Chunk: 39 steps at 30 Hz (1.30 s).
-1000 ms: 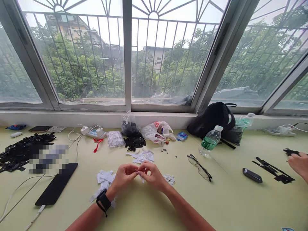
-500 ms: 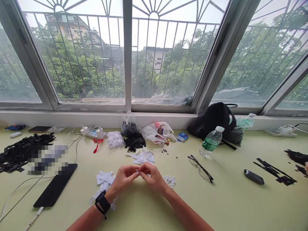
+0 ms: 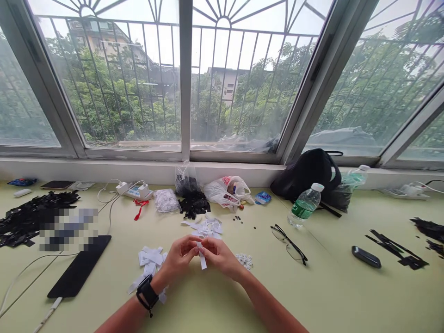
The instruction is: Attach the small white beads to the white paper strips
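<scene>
A narrow, flat white strip of cloth-like material (image 3: 203,262) now hangs well below the fingertips, its free end pointing down toward the pale yellow-green tabletop (image 3: 208,307); 0.5 s ago it was nearly hidden between the 2 hands. The hands themselves have stayed in almost the same place, fingertips meeting in front of the person. At the far right edge, the co-worker's fingers seen 0.5 s ago have left the view, while the black scraps (image 3: 430,229) remain there.

The left hand (image 3: 177,260) is curled, its thumb and index finger pinching the strip near the upper end. The right hand (image 3: 221,260) is curled likewise, thumb and index finger closed on the strip from the other side, its tips touching or almost touching the left hand's. Whether anything small sits under the fingertips cannot be told.

A black square-faced wristwatch (image 3: 148,292) is on the left wrist. Beside that wrist, partly behind it, lies a loose pile of white strips (image 3: 150,259); a 2nd, white heap of strips (image 3: 206,226) lies just beyond the hands. A cluster of small round white pieces (image 3: 244,261) lies just beside the right hand.
</scene>
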Each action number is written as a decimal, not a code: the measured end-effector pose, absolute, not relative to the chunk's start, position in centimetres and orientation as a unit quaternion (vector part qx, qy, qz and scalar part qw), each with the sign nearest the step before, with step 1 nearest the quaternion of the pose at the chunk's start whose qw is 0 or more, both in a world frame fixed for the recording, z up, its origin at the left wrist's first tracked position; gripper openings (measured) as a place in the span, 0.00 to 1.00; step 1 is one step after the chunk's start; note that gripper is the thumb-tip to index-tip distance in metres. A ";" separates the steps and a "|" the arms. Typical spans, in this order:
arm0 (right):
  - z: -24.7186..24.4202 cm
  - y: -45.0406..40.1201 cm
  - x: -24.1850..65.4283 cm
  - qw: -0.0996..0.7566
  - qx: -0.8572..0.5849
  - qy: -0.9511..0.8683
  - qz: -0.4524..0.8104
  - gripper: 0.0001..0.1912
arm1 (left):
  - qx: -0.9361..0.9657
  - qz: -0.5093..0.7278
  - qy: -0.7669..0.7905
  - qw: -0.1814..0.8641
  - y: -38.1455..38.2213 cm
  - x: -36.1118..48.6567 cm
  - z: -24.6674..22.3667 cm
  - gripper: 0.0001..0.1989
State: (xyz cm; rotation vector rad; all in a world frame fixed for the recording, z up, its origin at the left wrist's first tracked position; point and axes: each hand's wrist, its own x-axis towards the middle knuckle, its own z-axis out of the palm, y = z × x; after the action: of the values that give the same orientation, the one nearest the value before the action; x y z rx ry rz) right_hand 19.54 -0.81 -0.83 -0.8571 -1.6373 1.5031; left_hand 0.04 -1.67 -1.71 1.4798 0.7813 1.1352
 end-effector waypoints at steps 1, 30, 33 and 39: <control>-0.7 -0.8 19.5 0.364 -0.332 -0.640 0.589 0.22 | 0.617 0.476 0.321 0.538 -1.7 0.0 -1.6 0.12; -0.7 -0.8 19.8 0.360 -0.298 -0.624 0.626 0.23 | 0.621 0.493 0.340 0.505 -2.4 0.5 -1.3 0.23; -1.3 -0.5 19.9 0.359 -0.294 -0.626 0.627 0.23 | 0.616 0.496 0.340 0.509 -2.4 0.8 -1.5 0.23; -1.6 -0.5 19.3 0.399 -0.328 -0.653 0.554 0.21 | 0.572 0.527 0.342 0.527 -2.2 1.1 -1.2 0.23</control>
State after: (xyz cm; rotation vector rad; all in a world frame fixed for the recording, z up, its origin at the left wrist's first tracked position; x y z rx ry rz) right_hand 19.34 -0.49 -1.57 -0.8311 -1.6533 1.4012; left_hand 1.10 -2.17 -1.23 1.3678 0.8164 1.2594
